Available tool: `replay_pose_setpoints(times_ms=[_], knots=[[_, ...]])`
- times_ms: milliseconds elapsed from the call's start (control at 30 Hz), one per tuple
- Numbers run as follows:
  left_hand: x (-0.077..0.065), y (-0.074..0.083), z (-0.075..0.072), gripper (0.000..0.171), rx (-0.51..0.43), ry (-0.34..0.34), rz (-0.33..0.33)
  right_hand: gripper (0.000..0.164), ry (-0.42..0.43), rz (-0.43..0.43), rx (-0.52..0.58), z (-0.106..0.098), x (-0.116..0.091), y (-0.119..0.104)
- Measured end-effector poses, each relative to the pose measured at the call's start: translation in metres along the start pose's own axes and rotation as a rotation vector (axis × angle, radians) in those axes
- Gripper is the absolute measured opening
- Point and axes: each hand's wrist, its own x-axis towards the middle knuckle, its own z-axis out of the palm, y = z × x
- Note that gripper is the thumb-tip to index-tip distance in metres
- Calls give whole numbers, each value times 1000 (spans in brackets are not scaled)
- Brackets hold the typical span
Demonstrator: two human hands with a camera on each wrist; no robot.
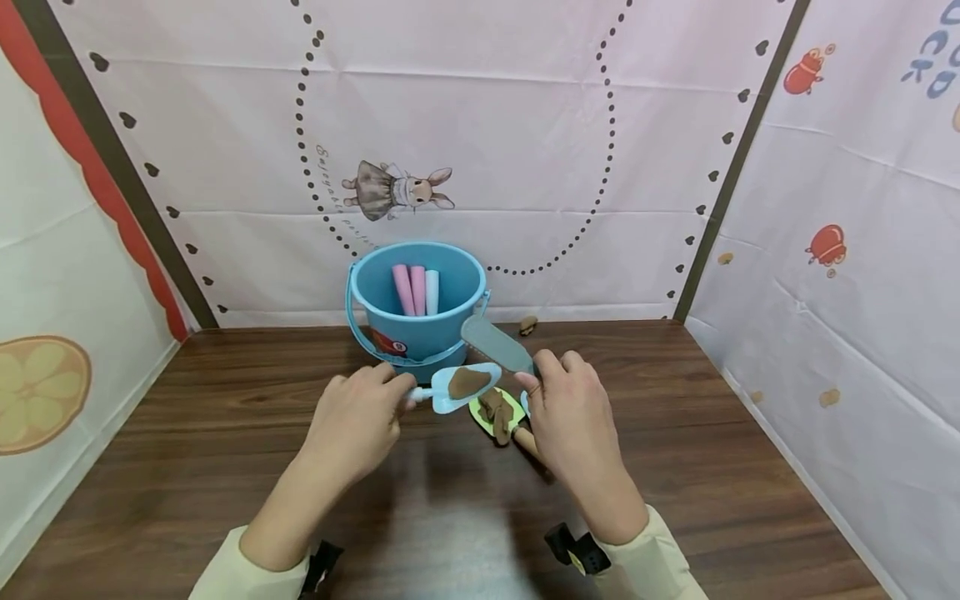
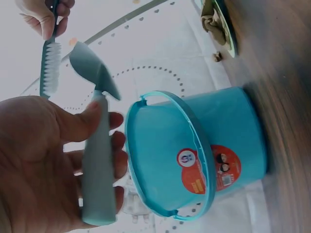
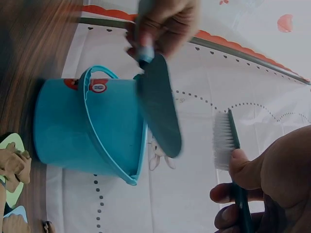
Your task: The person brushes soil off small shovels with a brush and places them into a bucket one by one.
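Observation:
My left hand (image 1: 356,425) grips the handle of a light blue toy shovel (image 2: 99,165), fingers and thumb wrapped round it. A brown patch (image 1: 468,382) lies in the blade, which points right in the head view. My right hand (image 1: 577,408) holds a brush (image 3: 226,141) by its dark green handle, with the thumb along it and white bristles showing. In the head view the brush head (image 1: 495,343) is just above and right of the shovel blade. Both tools are held up in front of a blue bucket (image 1: 408,333).
Two pink handles and a light blue one (image 1: 432,292) stand in the bucket. Below the tools a green shovel (image 1: 517,404) bears brown clay-like lumps (image 1: 495,408). A wooden handle (image 1: 528,444) lies beside it, partly under my right hand. A small brown lump (image 1: 528,325) sits near the back wall.

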Motion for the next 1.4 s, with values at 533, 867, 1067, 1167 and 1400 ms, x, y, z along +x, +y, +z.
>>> replay_pose_setpoints(times_ms=[533,867,1067,1167,1400], knots=[[6,29,7,25,116,338,60,32,72,-88,-54,12,-8,-13],[2,51,7,23,141,464,-3,35,146,-180,-59,28,-15,-22],[-1,56,8,24,135,457,-19,37,205,-162,-110,34,-13,-18],[-3,56,8,24,122,449,-27,36,227,-149,-144,35,-9,-14],[-3,54,12,24,106,458,-40,31,218,-105,-156,36,-3,-7]])
